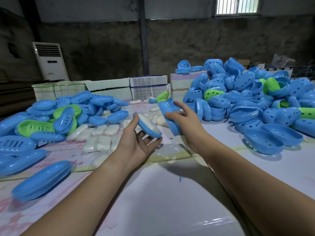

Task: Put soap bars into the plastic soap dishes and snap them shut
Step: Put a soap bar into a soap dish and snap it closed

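Blue plastic fills both hands: left hand cradles one dish half holding one soap bar, right hand grips one lid.

Dark rough wall, barred window, white floor-standing air conditioner.

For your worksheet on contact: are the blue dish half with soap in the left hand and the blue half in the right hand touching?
Apart. The head view shows table between the soap-filled half in the left hand and the other half in the right hand.
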